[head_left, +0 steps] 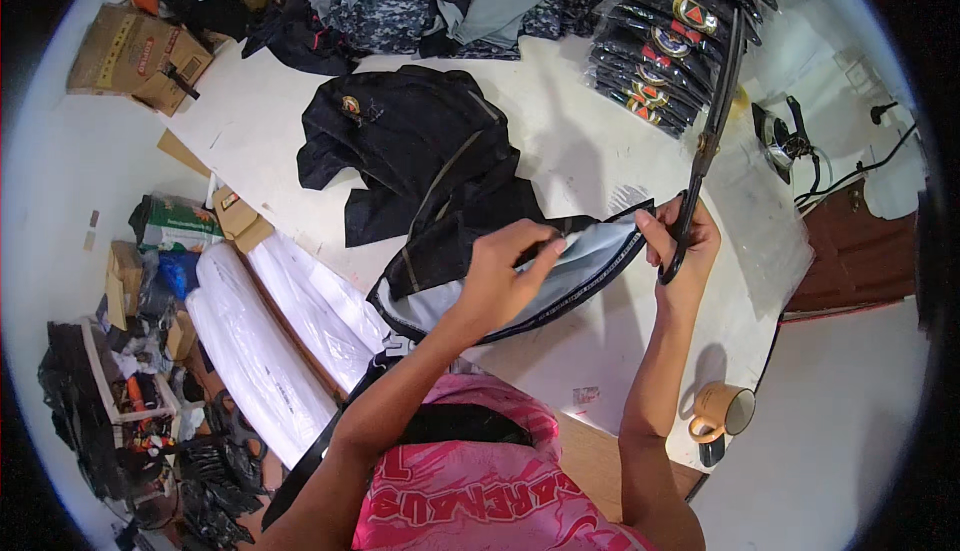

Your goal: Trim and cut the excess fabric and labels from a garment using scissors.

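A black garment (430,166) with pale seam lines and a small round badge lies in front of me on the white table. Its near end is lifted, showing a light grey lining (450,291) and a dark edge band (575,296) with lettering. My right hand (685,241) has the looped handle of the large black scissors (712,131) around its fingers, blades pointing away from me. Its thumb and fingertips also pinch the band's right corner. My left hand (510,276) is closed in a pinch above the lining; whatever lies between its fingertips is too small to make out.
Several bagged black garments with badges (665,36) are stacked at the far right, near an iron (785,141). Camouflage clothes (380,16) pile along the back. A mug (720,411) stands at the near right edge. White wrapped rolls (260,356) lie left, below a cardboard box (135,61).
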The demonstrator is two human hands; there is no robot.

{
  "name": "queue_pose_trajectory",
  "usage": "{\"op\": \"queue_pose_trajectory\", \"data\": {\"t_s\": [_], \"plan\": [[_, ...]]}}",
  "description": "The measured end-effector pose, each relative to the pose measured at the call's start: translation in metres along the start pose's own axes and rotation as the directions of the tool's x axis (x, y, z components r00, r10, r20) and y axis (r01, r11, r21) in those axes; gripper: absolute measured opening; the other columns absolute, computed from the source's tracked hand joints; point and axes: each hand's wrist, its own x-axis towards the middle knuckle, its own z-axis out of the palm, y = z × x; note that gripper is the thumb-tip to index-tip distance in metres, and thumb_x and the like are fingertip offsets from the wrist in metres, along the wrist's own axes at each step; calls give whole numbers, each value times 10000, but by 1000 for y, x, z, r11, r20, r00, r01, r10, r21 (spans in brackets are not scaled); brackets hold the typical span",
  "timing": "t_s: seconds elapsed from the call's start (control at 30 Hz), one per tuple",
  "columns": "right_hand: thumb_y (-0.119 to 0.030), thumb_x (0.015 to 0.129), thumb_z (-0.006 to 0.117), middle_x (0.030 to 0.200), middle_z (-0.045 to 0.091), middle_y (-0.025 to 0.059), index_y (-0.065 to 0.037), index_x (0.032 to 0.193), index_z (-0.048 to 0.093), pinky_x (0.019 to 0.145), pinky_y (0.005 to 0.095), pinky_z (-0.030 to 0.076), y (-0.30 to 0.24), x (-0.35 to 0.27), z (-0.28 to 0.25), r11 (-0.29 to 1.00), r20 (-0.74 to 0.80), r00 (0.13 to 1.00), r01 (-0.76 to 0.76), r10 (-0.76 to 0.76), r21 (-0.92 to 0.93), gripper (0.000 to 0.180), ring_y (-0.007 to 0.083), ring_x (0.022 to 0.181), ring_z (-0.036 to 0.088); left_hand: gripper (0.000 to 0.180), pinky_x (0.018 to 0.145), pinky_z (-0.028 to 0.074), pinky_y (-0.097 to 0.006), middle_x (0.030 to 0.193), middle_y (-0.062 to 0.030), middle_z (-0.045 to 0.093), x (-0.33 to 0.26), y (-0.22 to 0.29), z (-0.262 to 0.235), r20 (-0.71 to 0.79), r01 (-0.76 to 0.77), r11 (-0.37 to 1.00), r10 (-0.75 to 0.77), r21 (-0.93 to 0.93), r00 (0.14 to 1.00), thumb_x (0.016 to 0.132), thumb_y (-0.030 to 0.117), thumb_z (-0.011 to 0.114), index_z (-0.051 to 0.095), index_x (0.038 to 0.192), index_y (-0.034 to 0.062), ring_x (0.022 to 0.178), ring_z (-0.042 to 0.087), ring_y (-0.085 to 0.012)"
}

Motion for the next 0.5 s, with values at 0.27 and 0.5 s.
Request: {"op": "queue_pose_trajectory", "data": {"t_s": [0.27, 0.5], "plan": [[17, 673, 808, 717, 601, 45, -51, 740, 508, 420, 184, 363, 1, -6, 8, 997, 158, 985, -74, 73, 5, 315, 46, 487, 492, 146, 583, 388, -171, 744, 43, 606, 9, 15, -3, 23, 408, 806, -442, -429, 897, 923, 90, 616, 659, 953, -47, 669, 485, -7], [31, 716, 778, 746, 621, 57, -37, 749, 519, 426, 193, 385, 4, -13, 22, 996, 241, 967, -83, 77, 15, 270, 46, 489, 506, 152, 532, 396, -201, 639, 1, 599, 12, 25, 2, -11, 378, 747, -458, -546, 889, 907, 96, 622, 655, 928, -50, 612, 475, -11]]}}
